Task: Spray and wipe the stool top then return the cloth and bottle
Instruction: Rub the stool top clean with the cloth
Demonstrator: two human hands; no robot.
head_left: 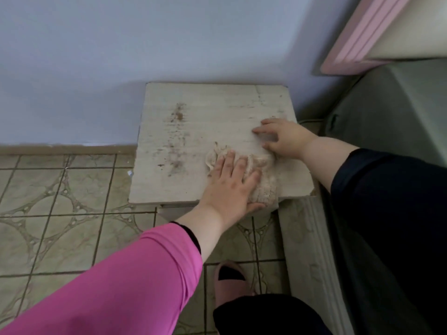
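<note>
The stool top is a pale, worn square board against the wall, with a brown dirt streak down its left half. A crumpled beige cloth lies on its near right part and hangs over the front edge. My left hand lies flat on the cloth with fingers spread, pressing it down. My right hand rests on the board's right side, fingers spread, its heel touching the far end of the cloth. No spray bottle is in view.
Patterned floor tiles spread to the left and front. A grey-green cabinet and a pink-edged surface stand at the right. A pale moulded plank lies beside the stool. A slippered foot stands near the front.
</note>
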